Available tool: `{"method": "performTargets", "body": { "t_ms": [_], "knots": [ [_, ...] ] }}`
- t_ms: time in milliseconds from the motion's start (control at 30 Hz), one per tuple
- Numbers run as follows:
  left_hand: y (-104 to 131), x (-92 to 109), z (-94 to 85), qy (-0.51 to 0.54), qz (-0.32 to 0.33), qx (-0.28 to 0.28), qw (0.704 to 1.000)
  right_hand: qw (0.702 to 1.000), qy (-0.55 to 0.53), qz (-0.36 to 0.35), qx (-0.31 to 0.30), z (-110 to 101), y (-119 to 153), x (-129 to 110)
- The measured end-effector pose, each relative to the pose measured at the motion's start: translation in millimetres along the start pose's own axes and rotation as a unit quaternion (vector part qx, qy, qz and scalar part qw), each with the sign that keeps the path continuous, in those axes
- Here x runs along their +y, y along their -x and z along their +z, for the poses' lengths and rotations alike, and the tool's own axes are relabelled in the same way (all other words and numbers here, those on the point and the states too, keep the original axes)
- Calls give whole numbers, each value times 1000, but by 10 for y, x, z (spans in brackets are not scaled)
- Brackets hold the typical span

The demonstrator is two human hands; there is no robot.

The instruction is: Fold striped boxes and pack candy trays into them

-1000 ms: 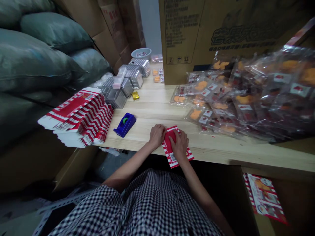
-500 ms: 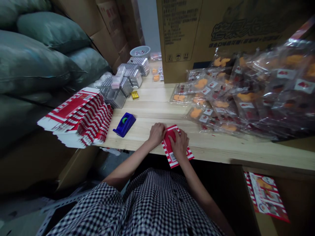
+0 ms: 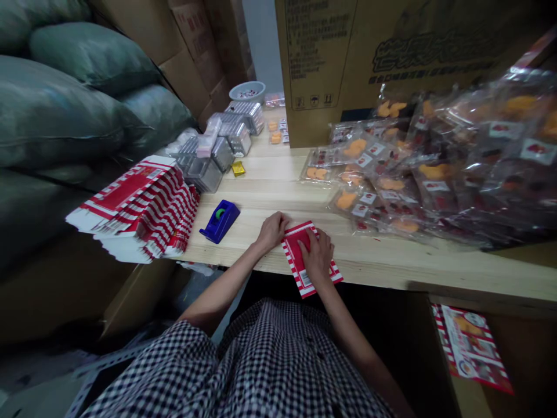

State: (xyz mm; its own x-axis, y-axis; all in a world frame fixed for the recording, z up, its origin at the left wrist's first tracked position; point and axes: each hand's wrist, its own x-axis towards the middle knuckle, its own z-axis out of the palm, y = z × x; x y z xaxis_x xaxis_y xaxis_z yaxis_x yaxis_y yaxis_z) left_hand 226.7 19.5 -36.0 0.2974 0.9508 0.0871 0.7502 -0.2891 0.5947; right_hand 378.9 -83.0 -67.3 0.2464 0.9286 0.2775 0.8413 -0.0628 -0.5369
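Note:
A flat red-and-white striped packet (image 3: 295, 256) with a barcode lies at the table's front edge, its near corner jutting past it. My right hand (image 3: 318, 255) lies over its right half, fingers spread and pressing down. At the packet's upper left corner is my left hand (image 3: 272, 230), its fingers curled together; whether the fingertips pinch anything is hidden. To the left stands a blue tape dispenser (image 3: 220, 222) with a green core, apart from both hands.
A stack of striped packets (image 3: 130, 197) stands left, near clear plastic cases (image 3: 204, 174) and a small yellow packet (image 3: 238, 168). Clear bags of orange pieces (image 3: 391, 183) are heaped right, before a large carton (image 3: 322, 69). A printed packet (image 3: 472, 345) lies below the table.
My left hand has shifted slightly left, uncovering more of the packet's left edge. My right hand and the packet look unmoved.

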Motion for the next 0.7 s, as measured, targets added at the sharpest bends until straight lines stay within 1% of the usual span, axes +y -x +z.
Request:
{"method": "performTargets", "body": {
  "t_ms": [100, 167, 333, 433, 533, 633, 700],
  "knots": [
    [-28, -91, -16, 41, -29, 35, 998, 1000, -1, 1, -4, -15, -5, -10],
    [-44, -146, -20, 69, -37, 46, 996, 1000, 0, 3, -8, -22, -5, -17],
    [-42, -214, -22, 130, -26, 55, 990, 1000, 1, 9, -16, -20, 0, -15],
    [27, -252, -13, 169, -33, 53, 984, 1000, 1, 11, -24, -34, -11, -12],
    [144, -325, -2, 207, -64, 53, 975, 998, 9, 19, -54, -79, -27, -44],
    [261, -385, 13, 241, -94, 73, 963, 995, 39, 22, -92, -120, -9, -138],
    [318, -387, 32, 262, -104, 84, 956, 992, 62, 15, -111, -115, 28, -215]
  ]
}}
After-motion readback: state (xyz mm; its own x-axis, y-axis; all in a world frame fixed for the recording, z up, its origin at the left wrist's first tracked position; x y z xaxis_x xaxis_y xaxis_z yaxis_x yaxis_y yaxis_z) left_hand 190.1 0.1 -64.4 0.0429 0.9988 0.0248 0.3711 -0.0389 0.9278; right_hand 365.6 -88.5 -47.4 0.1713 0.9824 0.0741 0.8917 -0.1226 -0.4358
